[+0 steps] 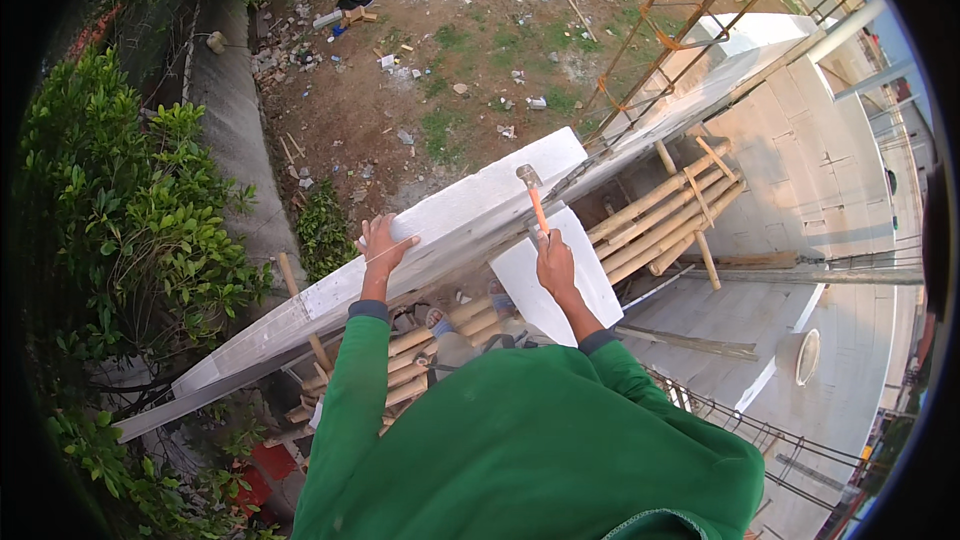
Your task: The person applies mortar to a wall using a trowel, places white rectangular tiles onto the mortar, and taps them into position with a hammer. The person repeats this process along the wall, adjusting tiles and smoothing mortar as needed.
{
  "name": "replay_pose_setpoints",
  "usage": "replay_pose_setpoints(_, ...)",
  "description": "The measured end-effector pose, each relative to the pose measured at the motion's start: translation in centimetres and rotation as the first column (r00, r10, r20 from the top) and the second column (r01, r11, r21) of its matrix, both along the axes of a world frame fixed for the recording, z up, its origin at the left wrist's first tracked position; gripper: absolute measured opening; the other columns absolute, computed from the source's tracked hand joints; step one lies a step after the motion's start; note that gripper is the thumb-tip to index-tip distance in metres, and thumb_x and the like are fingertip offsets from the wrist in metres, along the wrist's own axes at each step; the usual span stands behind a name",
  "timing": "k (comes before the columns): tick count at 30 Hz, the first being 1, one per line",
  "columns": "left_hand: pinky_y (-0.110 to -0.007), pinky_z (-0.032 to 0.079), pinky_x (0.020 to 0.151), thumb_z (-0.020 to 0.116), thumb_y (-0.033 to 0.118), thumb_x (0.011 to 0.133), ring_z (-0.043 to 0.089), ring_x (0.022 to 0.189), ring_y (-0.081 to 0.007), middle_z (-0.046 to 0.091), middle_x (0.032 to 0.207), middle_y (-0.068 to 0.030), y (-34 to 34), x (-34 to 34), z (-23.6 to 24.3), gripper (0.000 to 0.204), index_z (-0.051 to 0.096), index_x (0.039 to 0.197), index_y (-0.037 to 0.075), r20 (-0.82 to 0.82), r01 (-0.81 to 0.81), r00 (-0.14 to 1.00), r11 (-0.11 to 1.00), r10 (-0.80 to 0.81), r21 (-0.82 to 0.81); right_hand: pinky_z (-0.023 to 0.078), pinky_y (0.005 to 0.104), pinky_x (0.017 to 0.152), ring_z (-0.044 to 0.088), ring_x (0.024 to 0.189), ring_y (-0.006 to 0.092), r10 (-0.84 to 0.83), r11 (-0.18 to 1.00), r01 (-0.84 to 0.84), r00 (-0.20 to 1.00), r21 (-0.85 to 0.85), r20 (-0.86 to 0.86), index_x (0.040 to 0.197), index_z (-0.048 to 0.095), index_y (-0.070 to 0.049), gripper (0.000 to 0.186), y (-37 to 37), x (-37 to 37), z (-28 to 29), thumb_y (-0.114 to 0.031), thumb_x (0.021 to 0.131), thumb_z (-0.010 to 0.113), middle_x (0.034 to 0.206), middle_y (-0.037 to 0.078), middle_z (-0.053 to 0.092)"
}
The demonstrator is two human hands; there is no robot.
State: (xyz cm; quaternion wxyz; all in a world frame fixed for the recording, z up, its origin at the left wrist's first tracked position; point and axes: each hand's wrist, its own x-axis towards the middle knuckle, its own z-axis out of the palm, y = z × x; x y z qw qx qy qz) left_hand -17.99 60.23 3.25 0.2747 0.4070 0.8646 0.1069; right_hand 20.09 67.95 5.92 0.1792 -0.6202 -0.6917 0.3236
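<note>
My right hand (556, 262) is closed round the orange handle of a hammer (537, 202). The hammer's dark metal head is over the top of a white block wall (480, 188), close to the wall's right end; whether it touches cannot be made out. Farther left, my left hand (383, 245) lies on the same wall top with its fingers spread and holds nothing. Below my right hand is a loose white block (560, 280), leaning at a tilt beside the wall. Green sleeves cover both my arms.
Bamboo poles (672, 208) make up a scaffold beside and beneath me. Rusty steel bars (665, 40) rise past the wall's right end. Far below lies a dirt yard (460, 90) with scattered rubble. Leafy bushes (150, 210) fill the left. A round bucket (807, 357) is at right.
</note>
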Motion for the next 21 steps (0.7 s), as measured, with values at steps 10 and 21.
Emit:
replay_pose_setpoints(10,-0.071,0.006,0.126,0.093,0.052,0.068,0.018,0.162,-0.0397,0.04,0.168,-0.0136,0.3,0.6,0.2,0.1,0.054,0.154,0.021,0.033,-0.004,0.999,1.0,0.004,0.005,0.05,0.0639,0.081,0.067,0.089,0.0561,-0.129,0.991,0.127,0.991,-0.044,-0.043,0.108,0.055,0.004,0.046,2.2,0.4,-1.2,-0.041,0.111,0.045,0.09,0.035,0.069)
replay_pose_setpoints(21,-0.065,0.021,0.125,0.089,0.062,0.073,0.025,0.159,-0.0406,0.033,0.168,-0.0231,-0.1,0.1,0.2,0.104,0.051,0.154,0.01,-0.062,-0.001,0.998,0.997,0.006,0.083,0.05,0.0632,0.086,0.066,0.098,0.0569,-0.114,0.993,0.115,0.99,-0.007,0.08,0.109,0.058,0.006,0.052,5.7,2.8,-3.0,-0.043,0.112,0.04,0.098,0.038,0.068)
